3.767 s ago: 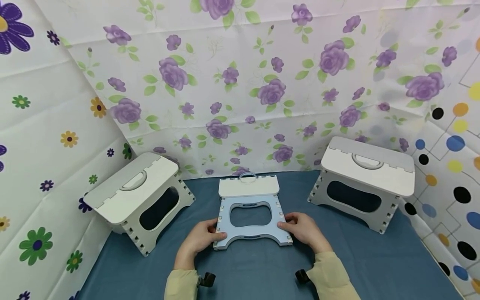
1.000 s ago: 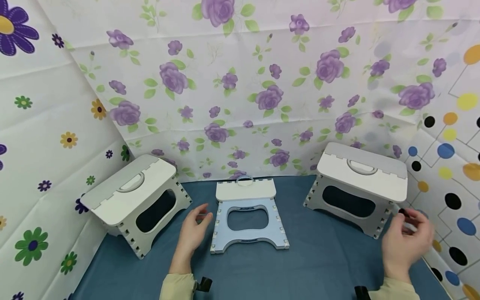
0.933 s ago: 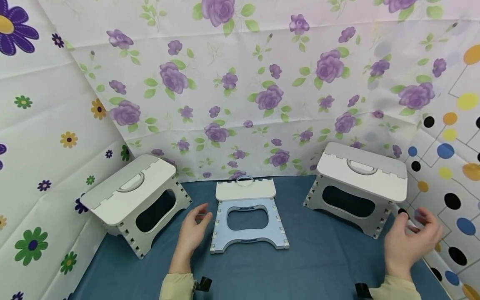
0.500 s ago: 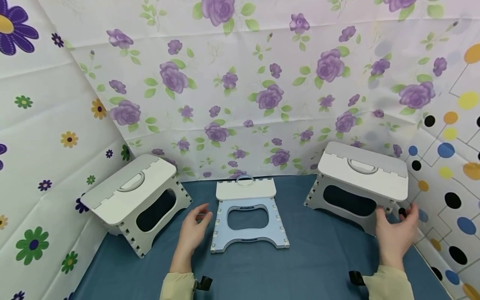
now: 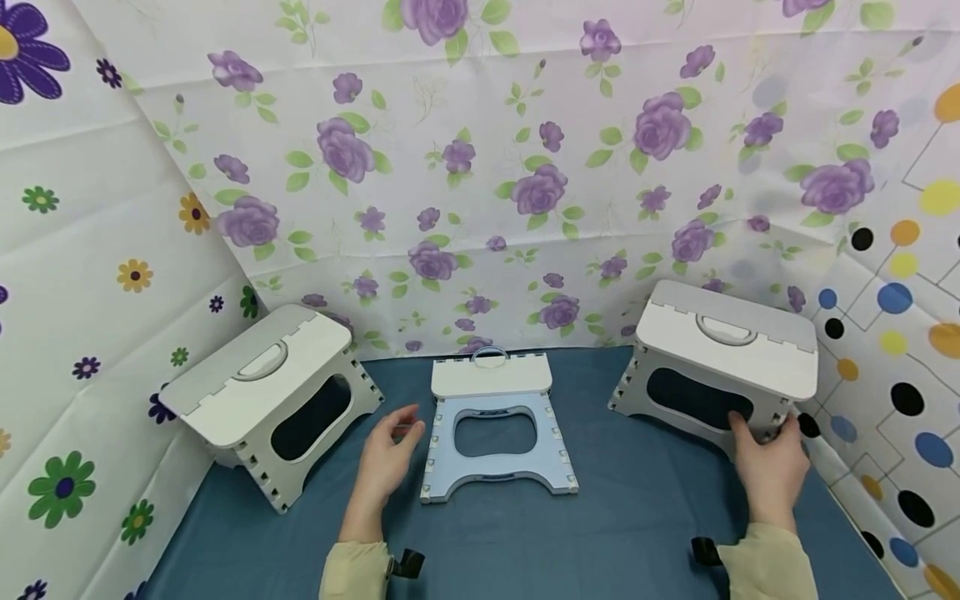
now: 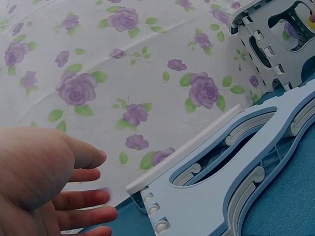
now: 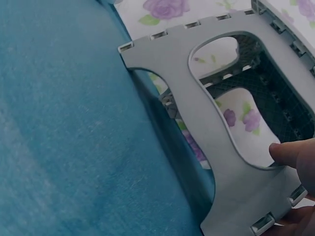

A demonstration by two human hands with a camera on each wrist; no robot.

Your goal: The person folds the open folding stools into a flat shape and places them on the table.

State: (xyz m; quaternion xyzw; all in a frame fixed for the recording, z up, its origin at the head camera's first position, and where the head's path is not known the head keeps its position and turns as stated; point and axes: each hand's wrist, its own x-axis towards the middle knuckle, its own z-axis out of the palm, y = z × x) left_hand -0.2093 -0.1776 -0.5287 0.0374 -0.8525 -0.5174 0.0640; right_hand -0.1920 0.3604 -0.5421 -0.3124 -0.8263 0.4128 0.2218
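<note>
Flowered cloth [image 5: 465, 158] fills the background, and in front of it my table [image 5: 562, 542] wears a dark blue cover. Near the table's far right corner stands the right-hand stool [image 5: 697, 354], white on top and grey below. Its twin, the left-hand stool [image 5: 258, 400], stands slantwise near the far left corner. Between them, towards the middle of the far edge, the blue stool [image 5: 495, 467] lies low, its blue leg panel facing up and its white board nearest the cloth.

My right hand [image 5: 772, 471] grips the right-hand stool by the end of its front leg panel, on the side nearest the table's right edge, thumb at the opening and fingers round the outer side. My left hand [image 5: 384, 458] holds nothing; it hovers just beside the blue stool, fingers loose and a little parted.

All three stools look like hard plastic, so I'd judge them light for their bulk, stiff and not easily broken, though the smooth faces may slip under a dry palm. The joints might fold and nip, so I'd keep off the hinges. The opening's rim [image 7: 229, 135] seems thin enough to pinch, and the little curved handle [image 5: 726, 340] looks best for lifting.
</note>
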